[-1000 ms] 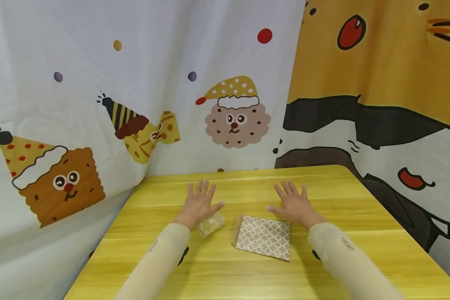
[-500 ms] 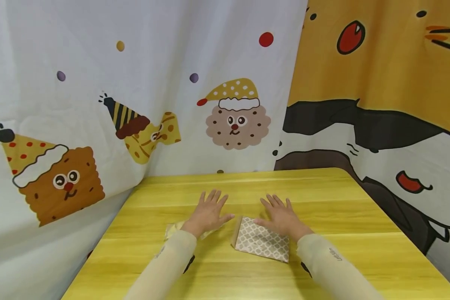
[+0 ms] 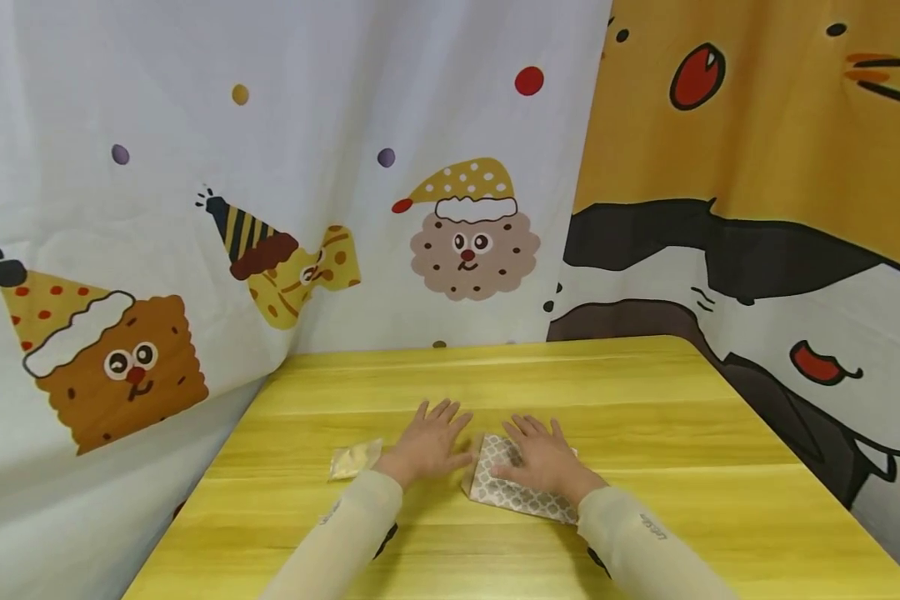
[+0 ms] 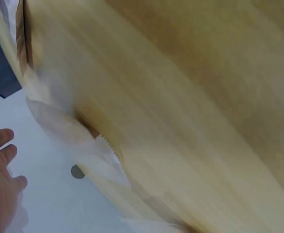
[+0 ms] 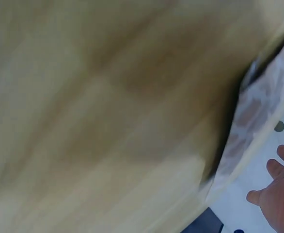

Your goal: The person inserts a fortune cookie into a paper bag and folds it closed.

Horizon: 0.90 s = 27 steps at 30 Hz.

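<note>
My left hand (image 3: 427, 446) is held over the table with its fingers spread, left of a flat paper bag or packet (image 3: 521, 499) in a beige lattice pattern. Over that patterned piece hovers my right hand (image 3: 543, 462), fingers also extended; whether it touches cannot be told. To the left of my left wrist lies a small clear packet (image 3: 356, 459) with pale yellow contents. A clear packet with a jagged edge (image 4: 96, 153) shows in the left wrist view, and part of another sits at the bottom. In the right wrist view, the patterned piece's edge rises beside my fingers.
Everything lies on a yellow wood-grain table (image 3: 645, 392). Behind it hangs a white curtain (image 3: 435, 92) printed with cartoon biscuits, and an orange, black and white cartoon print (image 3: 645, 150) covers the right side.
Both hands have moved inward and nearer to me. My right hand now covers much of the patterned piece. The left packet has come into view, while the one right of my left wrist is now hidden.
</note>
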{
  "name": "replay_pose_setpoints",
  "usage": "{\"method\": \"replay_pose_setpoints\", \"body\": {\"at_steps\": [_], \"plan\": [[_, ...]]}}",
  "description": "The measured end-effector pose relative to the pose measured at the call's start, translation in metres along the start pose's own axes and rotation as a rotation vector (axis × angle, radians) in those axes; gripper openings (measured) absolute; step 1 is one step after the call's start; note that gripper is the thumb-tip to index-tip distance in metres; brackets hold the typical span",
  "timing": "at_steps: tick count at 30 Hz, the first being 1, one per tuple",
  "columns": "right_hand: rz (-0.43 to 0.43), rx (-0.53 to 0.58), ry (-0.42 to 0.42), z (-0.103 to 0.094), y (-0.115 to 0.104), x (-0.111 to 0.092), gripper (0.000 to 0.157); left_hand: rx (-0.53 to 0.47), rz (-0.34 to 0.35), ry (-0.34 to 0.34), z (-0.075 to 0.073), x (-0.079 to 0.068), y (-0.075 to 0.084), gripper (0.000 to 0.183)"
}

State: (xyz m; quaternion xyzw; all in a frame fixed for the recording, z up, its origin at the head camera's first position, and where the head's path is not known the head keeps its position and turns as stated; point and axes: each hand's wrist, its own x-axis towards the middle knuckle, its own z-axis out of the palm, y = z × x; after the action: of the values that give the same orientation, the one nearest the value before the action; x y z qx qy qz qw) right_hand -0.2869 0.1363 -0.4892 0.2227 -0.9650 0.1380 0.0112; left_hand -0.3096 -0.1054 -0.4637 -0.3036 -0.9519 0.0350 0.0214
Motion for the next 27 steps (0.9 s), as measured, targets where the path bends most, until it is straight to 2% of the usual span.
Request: {"method": "replay_pose_setpoints", "body": {"at_steps": [8,16,23,27], "plan": [[0.039,0.013,-0.063,0.010,-0.003,-0.002,0.112,-0.006,0.023,-0.056,0.008,0.000,0.005,0.078],[0.070,0.015,-0.101,0.015,-0.004,-0.002,0.124,-0.010,0.053,-0.047,0.013,-0.001,0.006,0.076],[0.070,0.024,-0.116,0.017,-0.004,-0.002,0.127,-0.009,0.076,-0.041,0.020,-0.003,0.004,0.073],[0.064,0.026,-0.129,0.015,-0.002,-0.003,0.125,0.007,0.079,-0.070,0.021,-0.006,0.003,0.073]]}}
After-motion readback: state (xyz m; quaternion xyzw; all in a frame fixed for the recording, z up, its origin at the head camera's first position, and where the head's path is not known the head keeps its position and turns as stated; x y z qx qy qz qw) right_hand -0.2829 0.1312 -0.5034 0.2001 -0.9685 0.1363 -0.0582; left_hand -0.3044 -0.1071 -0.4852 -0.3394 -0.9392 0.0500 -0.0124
